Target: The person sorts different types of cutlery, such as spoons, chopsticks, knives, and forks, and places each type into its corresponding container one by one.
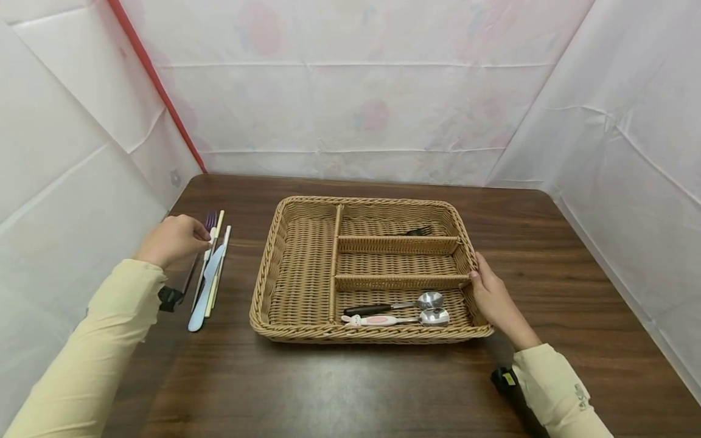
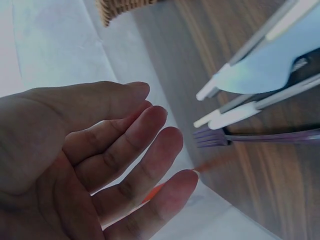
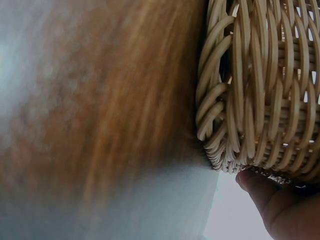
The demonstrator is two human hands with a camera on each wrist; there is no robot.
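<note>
My left hand [image 1: 177, 238] hovers over the cutlery at the table's left, its fingers loosely bent. The left wrist view shows that hand [image 2: 115, 160] with nothing between thumb and fingers. Beneath and beside it lie a purple fork [image 2: 212, 137], a light blue knife [image 1: 201, 308], a white-handled piece [image 2: 235, 115] and pale chopsticks [image 1: 214, 286]. My right hand [image 1: 495, 301] grips the right rim of the wicker basket [image 1: 372, 333]; in the right wrist view its thumb [image 3: 260, 187] is against the weave, with the other fingers hidden.
The basket has several compartments. Two spoons, one black-handled [image 1: 368, 309] and one with a rabbit handle [image 1: 375, 320], lie in the front right one. A dark fork [image 1: 419, 231] lies in the back right one. White sheeting [image 1: 350, 109] stands behind and beside the table [image 1: 339, 383].
</note>
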